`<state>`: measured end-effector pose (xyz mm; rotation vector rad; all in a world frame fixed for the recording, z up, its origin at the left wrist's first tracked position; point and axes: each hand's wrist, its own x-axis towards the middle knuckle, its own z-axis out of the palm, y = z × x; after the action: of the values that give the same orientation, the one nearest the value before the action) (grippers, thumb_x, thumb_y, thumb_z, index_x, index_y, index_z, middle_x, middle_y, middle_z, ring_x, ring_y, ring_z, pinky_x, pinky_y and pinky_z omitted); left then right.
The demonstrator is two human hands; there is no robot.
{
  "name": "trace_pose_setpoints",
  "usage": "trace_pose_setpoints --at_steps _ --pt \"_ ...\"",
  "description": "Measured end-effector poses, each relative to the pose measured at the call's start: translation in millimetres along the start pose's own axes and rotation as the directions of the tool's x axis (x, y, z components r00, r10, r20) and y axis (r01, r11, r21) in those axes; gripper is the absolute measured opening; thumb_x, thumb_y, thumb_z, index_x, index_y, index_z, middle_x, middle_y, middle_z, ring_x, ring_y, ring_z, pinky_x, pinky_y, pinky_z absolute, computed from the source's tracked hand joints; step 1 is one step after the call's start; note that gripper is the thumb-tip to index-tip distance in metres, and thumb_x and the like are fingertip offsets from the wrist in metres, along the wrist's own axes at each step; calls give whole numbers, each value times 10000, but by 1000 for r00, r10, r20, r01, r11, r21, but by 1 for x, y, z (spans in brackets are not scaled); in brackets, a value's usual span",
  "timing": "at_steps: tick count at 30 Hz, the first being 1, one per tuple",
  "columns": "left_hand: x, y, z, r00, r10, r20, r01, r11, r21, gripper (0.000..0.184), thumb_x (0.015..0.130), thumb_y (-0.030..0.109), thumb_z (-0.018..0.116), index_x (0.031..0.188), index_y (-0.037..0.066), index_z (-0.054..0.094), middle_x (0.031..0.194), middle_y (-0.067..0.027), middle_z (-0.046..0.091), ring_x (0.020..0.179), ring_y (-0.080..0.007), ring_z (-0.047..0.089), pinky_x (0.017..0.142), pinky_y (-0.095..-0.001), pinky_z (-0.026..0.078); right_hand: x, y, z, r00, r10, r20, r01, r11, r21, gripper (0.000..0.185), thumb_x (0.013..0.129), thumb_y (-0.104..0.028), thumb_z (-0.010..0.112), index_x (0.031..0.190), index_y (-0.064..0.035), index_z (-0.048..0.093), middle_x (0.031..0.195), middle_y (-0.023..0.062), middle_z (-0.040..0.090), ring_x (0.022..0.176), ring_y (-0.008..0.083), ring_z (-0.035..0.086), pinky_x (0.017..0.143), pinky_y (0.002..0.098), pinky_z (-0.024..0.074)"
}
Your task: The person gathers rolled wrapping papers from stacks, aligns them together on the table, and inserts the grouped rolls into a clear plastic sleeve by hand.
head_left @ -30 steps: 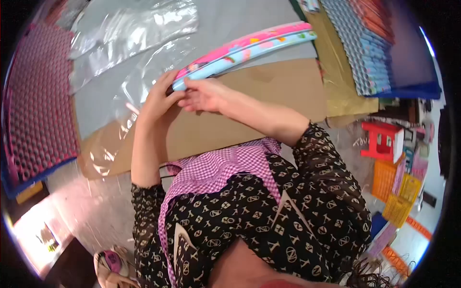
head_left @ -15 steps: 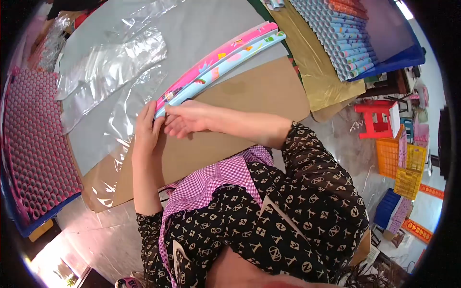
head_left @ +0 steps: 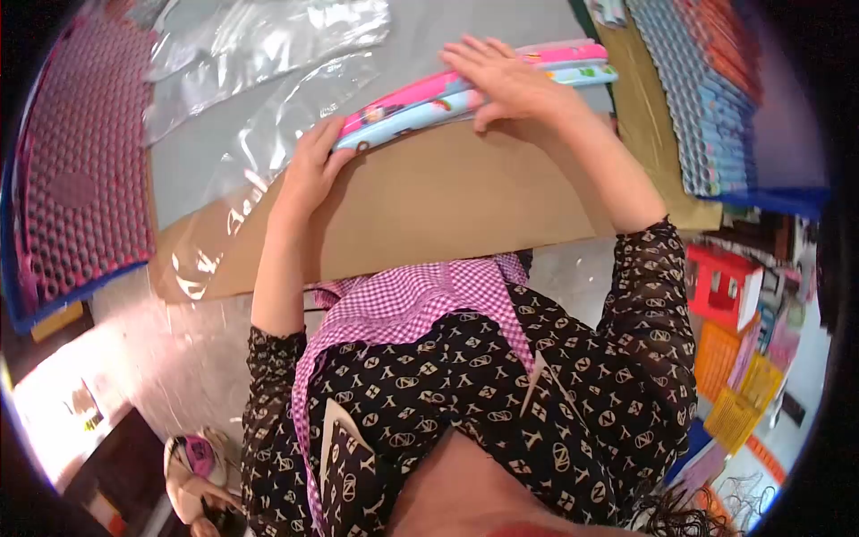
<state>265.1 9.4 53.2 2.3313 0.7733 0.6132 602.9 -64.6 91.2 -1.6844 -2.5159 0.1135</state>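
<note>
rolls now meet the right hand farther along.

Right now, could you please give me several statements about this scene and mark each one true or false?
1. The left hand is at the left end of the blue roll. True.
2. The right hand lies across the pink roll. True.
3. The apron is checked. True.
4. The pink roll is nearer the apron than the blue roll. False: the blue roll is nearer.
5. Both hands are together at one end. False: the right hand is farther right along the rolls.
</note>
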Motion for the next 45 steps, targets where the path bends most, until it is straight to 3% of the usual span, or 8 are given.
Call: trace_pose_setpoints --at_steps 8,10,15,29,33,36,37,45 --pt "-6 -11 7 997 19 -69 -19 1000 0 403 872 145 645 1231 -13 554 1226 -180 595 1093 -390 555 935 -430 447 15 9 -1 978 85 192 -129 963 234 851 602 -243 796 1366 -66 464 1235 141 590 1238 275 498 1168 458 246" --pt "-4 -6 4 999 7 -48 -8 1000 -16 406 870 157 644 1229 -11 557 1224 -182 593 1098 -390 549 944 -431 438 10 20 13 995 -85 -58 97 964 249 682 644 -228 785 1257 -52 542 1088 116 620 1098 291 547 1082 451 330" --pt "-1 9 4 997 -83 -12 82 996 -18 546 825 219 689 1298 6 518 1269 -211 558 1156 -392 511 983 -431 413 8 24 18 980 -130 -149 167 948 272 582 666 -268 782 1170 -63 577 1037 111 619 986 341 542 944 450 393" --pt "-6 -9 15 996 -89 23 85 988 131 543 911 169 638 1392 -3 452 1371 -264 472 1252 -417 449 1059 -456 357 -6 9 3 996 11 -89 6 982 191 806 662 -354 810 1346 -60 501 1341 145 527 1291 298 459 1140 526 228" --pt "-6 -9 16 997 -74 1 73 987 145 540 883 149 659 1359 -19 468 1341 -223 494 1224 -400 450 1041 -457 364 -33 -18 -91 749 254 -612 231 765 601 840 719 -250 816 1433 -45 422 1425 91 502 1200 225 553 1019 454 397" --pt "-8 -6 16 998 -68 -4 68 987 145 540 876 143 667 1354 -21 474 1332 -216 504 1211 -397 459 1032 -454 368 -78 -44 -173 403 303 -864 711 491 504 808 753 -83 749 1467 -46 371 1423 161 485 1081 252 608 954 396 469" --pt "-7 -5 16 997 -70 -8 71 986 152 542 873 141 670 1353 -20 475 1329 -213 509 1205 -396 463 1029 -452 368 -93 -53 -190 239 221 -946 616 718 323 282 868 -241 596 1108 -95 619 1366 251 498 1102 313 607 860 400 525" --pt "-14 -11 14 998 -52 -21 55 986 155 561 853 136 686 1355 -12 483 1307 -214 528 1181 -395 479 1021 -441 371 -129 -48 -198 279 290 -915 659 635 402 324 891 -275 586 1146 -76 598 1299 226 524 1025 304 613 830 416 525"
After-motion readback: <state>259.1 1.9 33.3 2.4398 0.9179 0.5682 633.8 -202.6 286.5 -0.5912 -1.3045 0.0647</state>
